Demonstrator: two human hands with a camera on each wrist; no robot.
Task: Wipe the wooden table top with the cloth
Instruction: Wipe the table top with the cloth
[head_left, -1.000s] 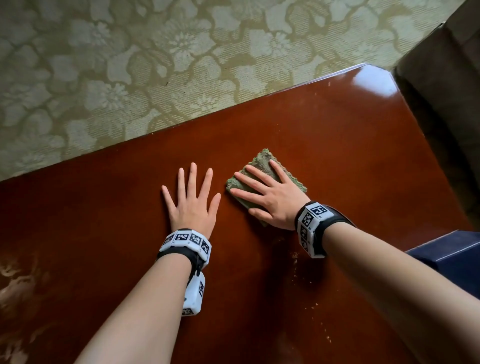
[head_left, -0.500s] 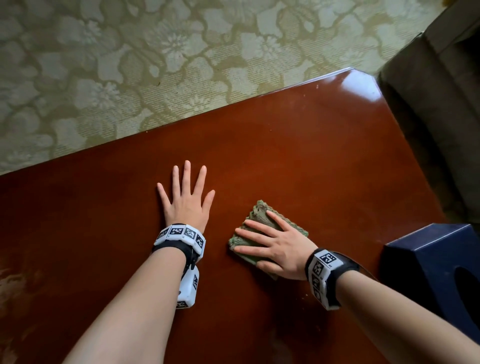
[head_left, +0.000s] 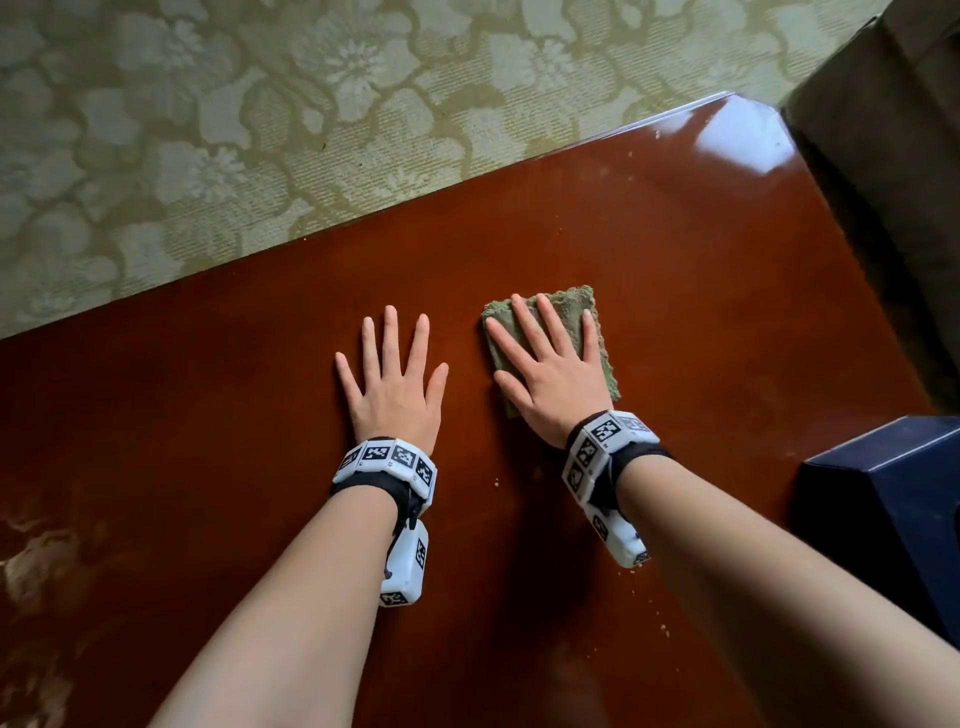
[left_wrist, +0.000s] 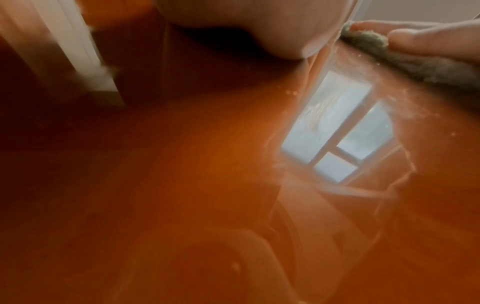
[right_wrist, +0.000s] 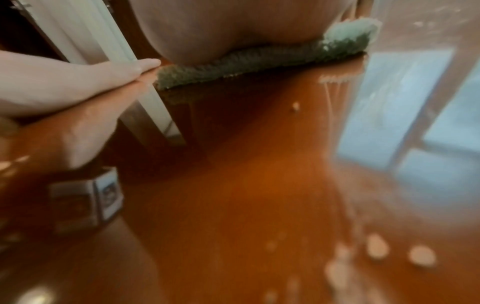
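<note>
A folded green cloth (head_left: 574, 309) lies flat on the glossy reddish-brown table top (head_left: 701, 270), a little right of the middle. My right hand (head_left: 545, 358) presses down on it with straight, spread fingers, so most of the cloth is covered. Flat on the bare wood just to its left rests my left hand (head_left: 395, 374), fingers spread and holding nothing. In the right wrist view the cloth (right_wrist: 259, 59) shows as a green strip under my palm. The left wrist view catches the cloth's edge (left_wrist: 415, 61) and my right fingers at the upper right.
A dark blue box (head_left: 893, 519) stands at the table's right edge. Crumbs (head_left: 665, 629) dot the wood near my right forearm. Floral green carpet (head_left: 260, 130) lies beyond the far edge, and a dark sofa (head_left: 893, 130) stands past the far right corner.
My right hand has slid the cloth away from me and turned it so the fingers point forward. The left hand has stayed flat in place.
</note>
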